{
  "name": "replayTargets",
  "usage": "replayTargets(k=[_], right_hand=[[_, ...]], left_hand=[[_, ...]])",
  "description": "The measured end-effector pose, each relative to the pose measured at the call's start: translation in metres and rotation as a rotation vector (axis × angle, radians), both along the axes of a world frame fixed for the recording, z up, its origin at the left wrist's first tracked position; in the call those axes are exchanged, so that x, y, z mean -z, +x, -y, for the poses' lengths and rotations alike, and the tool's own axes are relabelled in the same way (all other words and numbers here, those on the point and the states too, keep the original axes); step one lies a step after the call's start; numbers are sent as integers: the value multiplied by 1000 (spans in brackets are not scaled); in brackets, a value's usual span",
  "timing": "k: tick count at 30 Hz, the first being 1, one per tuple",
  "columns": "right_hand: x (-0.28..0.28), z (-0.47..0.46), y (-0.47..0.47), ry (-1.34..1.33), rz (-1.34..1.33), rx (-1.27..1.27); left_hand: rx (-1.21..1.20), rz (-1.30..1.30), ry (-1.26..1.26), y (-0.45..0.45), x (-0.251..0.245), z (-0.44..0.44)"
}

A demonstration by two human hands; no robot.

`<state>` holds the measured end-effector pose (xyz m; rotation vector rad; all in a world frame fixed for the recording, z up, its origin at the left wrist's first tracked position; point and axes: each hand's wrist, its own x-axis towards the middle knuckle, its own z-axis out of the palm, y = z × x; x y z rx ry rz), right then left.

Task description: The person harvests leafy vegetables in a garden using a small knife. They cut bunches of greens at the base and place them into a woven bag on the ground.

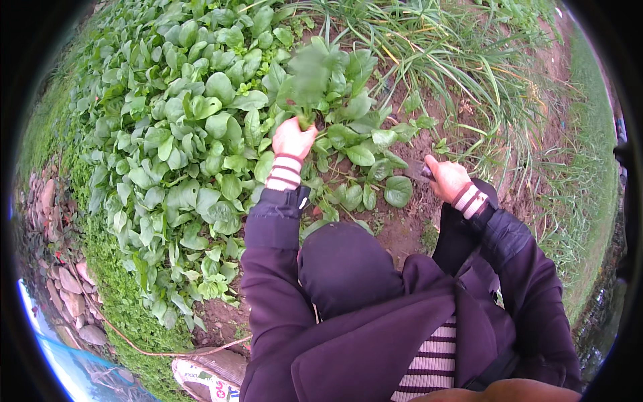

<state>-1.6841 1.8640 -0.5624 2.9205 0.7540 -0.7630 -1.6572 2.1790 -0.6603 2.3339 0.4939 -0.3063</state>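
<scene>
My left hand (294,138) grips the stems of a bunch of leafy greens (309,73), whose upper leaves are blurred. Around it, the plants of the leafy green bed (201,110) grow low and dense, with broad oval leaves like spinach. Over to the right, my right hand (448,177) is closed on the handle of a flat-bladed metal tool (416,171), perhaps a knife. Its blade points left, close above bare soil (417,198) and beside some broad leaves (398,191). Most of the handle is hidden in my fingers.
Long grass-like plants (442,60) spread at the upper right. Stones (70,296) lie at the lower left beside low ground cover (120,286). A printed sack (211,374) lies near my left side, with a cord or thin stick (150,353) by it.
</scene>
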Motion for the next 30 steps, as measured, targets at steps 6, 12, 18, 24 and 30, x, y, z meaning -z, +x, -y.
replayTargets(k=[6,12,18,24,30], right_hand=[[-1,-2,0,-16,-12,0],[1,-4,-1,-33,-27,3],[1,-7,-3,-31,-16,7],[0,-10,-3,-42,-30,19],[2,-10,-4,-50,-19,31]], left_hand=[[151,-248,416,36,6,34],[108,-148,408,48,40,38],[114,-183,228,47,40,47],[66,-73,211,44,38,42],[-46,40,184,31,46,41]])
